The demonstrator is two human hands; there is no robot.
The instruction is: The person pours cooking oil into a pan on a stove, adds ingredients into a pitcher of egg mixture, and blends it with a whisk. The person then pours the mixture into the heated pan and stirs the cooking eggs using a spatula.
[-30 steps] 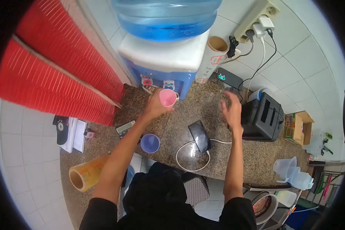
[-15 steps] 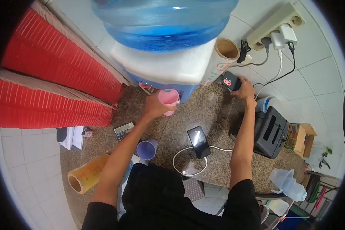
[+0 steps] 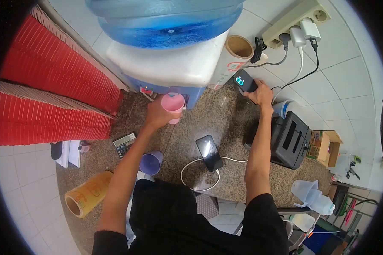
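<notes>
My left hand (image 3: 157, 114) is wrapped round a pink cup (image 3: 173, 103), its mouth facing up at the front of the water dispenser (image 3: 166, 68), near the taps. The cup's contents cannot be made out. At the back right, my right hand (image 3: 261, 93) grips the near end of a small black device (image 3: 247, 80) with two round cyan lights on its top face. The device is by the wall, beside a tall paper-covered tube (image 3: 230, 63). A black phone (image 3: 209, 153) with a white cable lies on the granite counter (image 3: 178, 146) between my arms.
A purple cup (image 3: 151, 162), a calculator (image 3: 124, 144) and a yellow tape roll (image 3: 89, 193) are around my left forearm. Right of my other forearm stand a black printer-like machine (image 3: 290, 140), a cardboard box (image 3: 323, 148) and a clear plastic jug (image 3: 305, 192). A power strip (image 3: 293, 21) with cables hangs behind.
The device's lights have turned from red to cyan. The whole view has shifted, so everything sits a little further left. Both hands keep their holds.
</notes>
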